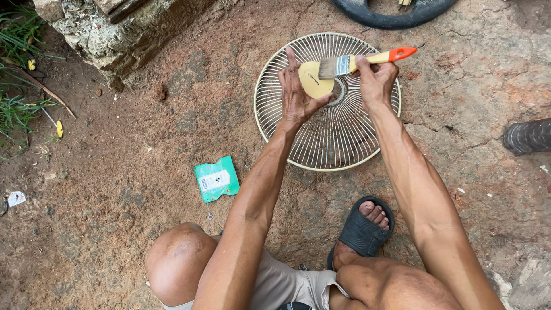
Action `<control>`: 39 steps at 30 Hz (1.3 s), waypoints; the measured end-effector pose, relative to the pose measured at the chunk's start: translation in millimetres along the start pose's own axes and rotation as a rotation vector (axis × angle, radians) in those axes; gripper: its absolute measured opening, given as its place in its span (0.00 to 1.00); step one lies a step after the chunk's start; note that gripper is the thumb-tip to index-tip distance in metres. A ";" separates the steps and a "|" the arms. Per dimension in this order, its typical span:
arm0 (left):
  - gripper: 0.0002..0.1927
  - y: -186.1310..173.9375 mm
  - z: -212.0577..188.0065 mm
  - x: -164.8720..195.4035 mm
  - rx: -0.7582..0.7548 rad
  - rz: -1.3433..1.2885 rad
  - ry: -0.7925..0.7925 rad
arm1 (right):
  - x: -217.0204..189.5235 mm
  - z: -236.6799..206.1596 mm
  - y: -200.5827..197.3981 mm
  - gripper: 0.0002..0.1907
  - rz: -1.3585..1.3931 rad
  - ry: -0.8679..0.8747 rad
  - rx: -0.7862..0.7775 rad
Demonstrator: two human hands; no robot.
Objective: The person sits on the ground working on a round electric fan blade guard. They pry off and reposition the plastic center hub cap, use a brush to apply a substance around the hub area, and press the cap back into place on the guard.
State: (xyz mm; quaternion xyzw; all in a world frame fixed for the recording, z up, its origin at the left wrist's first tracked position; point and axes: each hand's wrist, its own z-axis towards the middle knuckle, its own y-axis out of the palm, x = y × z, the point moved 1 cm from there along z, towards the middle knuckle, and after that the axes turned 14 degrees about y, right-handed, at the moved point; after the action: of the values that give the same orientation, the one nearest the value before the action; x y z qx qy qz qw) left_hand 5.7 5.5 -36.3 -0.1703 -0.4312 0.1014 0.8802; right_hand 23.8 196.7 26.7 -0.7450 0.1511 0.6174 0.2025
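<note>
Now, at upper centre of the frame, the left hand (297,95) clasps a cream round cap (313,82) over the wire fan guard (330,135) — best kept steady while the right hand (376,80), closed on the paintbrush (359,61), sweeps lightly.

Outdoor yard: bare dirt ground (143,172), crumbling stone wall (109,34), grass (14,34), tyre (390,14).

Outdoor ground (143,143) is seen, made of cracked reddish-brown concrete with dirt patches, lit by flat daylight. A rough stone block (109,31) is set at upper left, with grass (17,69) beside it. A green packet (216,179) is left on the ground. A black tyre (390,14) is cropped by the top edge.
</note>
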 end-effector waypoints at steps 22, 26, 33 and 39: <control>0.83 1.4 0.0 1.8 0.002 0.029 0.015 | -6.0 -13.6 25.8 0.10 0.012 0.005 -0.091; 0.83 1.8 -2.5 -1.1 0.011 0.021 0.023 | -6.3 -7.3 11.2 0.09 0.043 0.020 -0.063; 0.78 -0.4 -7.7 -5.4 -0.002 0.028 -0.012 | -4.1 -0.7 -16.6 0.07 -0.185 -0.188 0.048; 0.76 2.0 -7.5 -16.2 0.007 0.108 -0.011 | 2.0 -1.5 -25.9 0.07 -0.267 -0.311 0.124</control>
State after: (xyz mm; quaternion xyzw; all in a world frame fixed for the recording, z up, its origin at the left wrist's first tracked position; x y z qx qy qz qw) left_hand 1.7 0.5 -53.1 -0.1895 -0.4259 0.1515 0.8716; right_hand 37.8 218.6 28.0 -0.6403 0.0557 0.6820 0.3489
